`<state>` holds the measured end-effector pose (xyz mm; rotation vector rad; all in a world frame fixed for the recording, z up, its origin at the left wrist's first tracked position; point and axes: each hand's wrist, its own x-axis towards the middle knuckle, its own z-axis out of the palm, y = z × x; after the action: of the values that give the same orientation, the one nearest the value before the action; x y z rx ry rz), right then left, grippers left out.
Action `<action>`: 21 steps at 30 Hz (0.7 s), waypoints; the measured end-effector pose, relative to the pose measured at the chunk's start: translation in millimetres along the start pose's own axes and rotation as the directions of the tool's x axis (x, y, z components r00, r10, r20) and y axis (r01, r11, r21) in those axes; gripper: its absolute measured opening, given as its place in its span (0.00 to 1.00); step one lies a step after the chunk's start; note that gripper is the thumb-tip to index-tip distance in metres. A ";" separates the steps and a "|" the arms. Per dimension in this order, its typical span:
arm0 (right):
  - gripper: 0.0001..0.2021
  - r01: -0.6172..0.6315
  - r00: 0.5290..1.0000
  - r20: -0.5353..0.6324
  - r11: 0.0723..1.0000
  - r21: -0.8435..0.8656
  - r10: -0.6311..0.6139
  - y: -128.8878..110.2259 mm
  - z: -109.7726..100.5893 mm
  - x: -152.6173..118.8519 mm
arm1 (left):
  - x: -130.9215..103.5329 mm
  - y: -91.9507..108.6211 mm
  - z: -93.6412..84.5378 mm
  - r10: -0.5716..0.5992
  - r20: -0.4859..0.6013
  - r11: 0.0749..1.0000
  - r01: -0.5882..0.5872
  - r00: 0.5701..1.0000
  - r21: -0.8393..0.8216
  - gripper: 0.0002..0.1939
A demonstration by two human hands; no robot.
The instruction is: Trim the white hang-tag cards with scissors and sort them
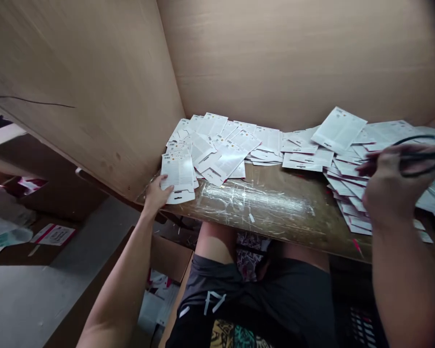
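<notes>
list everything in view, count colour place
Table: one, brown, centre
Packets: many, white, on table
Scissors: apparently one, black, in right hand
Panels: two+, tan, left and behind
Boxes: two+, brown, left
Plastic: uncounted, clear, far left
Card: one, pink-white, far left
Scraps: many, white, under table
Keypad shape: one, black, bottom right
Shorts: one pair, grey, lap
Shirt: one, black, bottom
Legs: two, bare, under table
Left hand: one, bare, touching packet
Right hand: one, bare, right

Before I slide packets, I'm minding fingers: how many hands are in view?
2: left hand on a white packet at left; right hand by the right-hand pile, with black-handled scissors.
</notes>
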<state>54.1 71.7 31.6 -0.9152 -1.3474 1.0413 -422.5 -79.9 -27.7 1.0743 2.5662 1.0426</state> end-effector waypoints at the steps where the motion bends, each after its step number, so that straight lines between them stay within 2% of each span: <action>1: 0.18 -0.010 1.000 0.025 1.000 0.024 0.010 5.0 4.8 -10.5 | -14.9 2.0 5.1 0.016 0.001 0.996 -0.016 1.000 -0.083 0.34; 4: 0.16 -0.062 0.995 0.085 0.994 0.093 0.054 20.5 9.7 -36.2 | -74.7 30.2 38.0 0.067 -0.026 0.905 -0.072 0.997 -0.420 0.37; 6: 0.15 -0.106 0.990 0.107 0.985 0.140 0.091 29.2 8.2 -48.5 | -112.2 59.4 68.4 0.105 -0.002 0.842 -0.090 0.994 -0.532 0.37; 8: 0.14 -0.144 0.984 0.127 0.976 0.163 0.124 37.8 6.2 -57.4 | -138.8 86.8 97.6 0.188 0.051 0.871 -0.142 0.981 -0.470 0.33; 10: 0.13 -0.172 0.975 0.164 0.977 0.129 0.150 47.4 4.8 -62.1 | -151.5 106.4 120.8 0.339 0.098 0.912 -0.301 0.936 -0.279 0.26; 12: 0.13 -0.172 0.967 0.196 0.984 0.045 0.160 57.7 3.2 -62.9 | -151.9 116.9 136.6 0.502 0.146 0.865 -0.499 0.852 -0.059 0.20; 14: 0.12 -0.128 0.967 0.213 0.990 -0.051 0.136 66.9 1.2 -61.4 | -144.8 120.5 146.8 0.630 0.188 0.759 -0.649 0.754 0.060 0.15; 16: 0.11 -0.070 0.972 0.215 0.989 -0.129 0.097 74.1 -0.6 -60.0 | -135.8 120.2 154.1 0.740 0.235 0.642 -0.766 0.630 0.032 0.14; 18: 0.11 -0.043 0.972 0.221 0.983 -0.180 0.083 79.6 -1.9 -60.1 | -129.1 118.0 160.1 0.831 0.289 0.513 -0.856 0.476 -0.065 0.18; 19: 0.11 -0.042 0.970 0.226 0.980 -0.193 0.086 81.9 -2.3 -60.7 | -127.0 116.4 162.7 0.854 0.314 0.464 -0.880 0.414 -0.102 0.20; 20: 0.11 -0.042 0.968 0.233 0.978 -0.202 0.089 84.1 -2.6 -61.4 | -125.9 114.9 164.8 0.864 0.336 0.434 -0.893 0.375 -0.119 0.22; 21: 0.12 -0.041 0.966 0.243 0.977 -0.207 0.092 86.1 -2.8 -62.1 | -125.5 113.6 166.4 0.864 0.353 0.421 -0.900 0.358 -0.118 0.23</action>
<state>55.1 39.0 -69.5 -1.0078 -1.6669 1.1154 -201.5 -19.0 -88.8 2.5573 1.5974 0.6990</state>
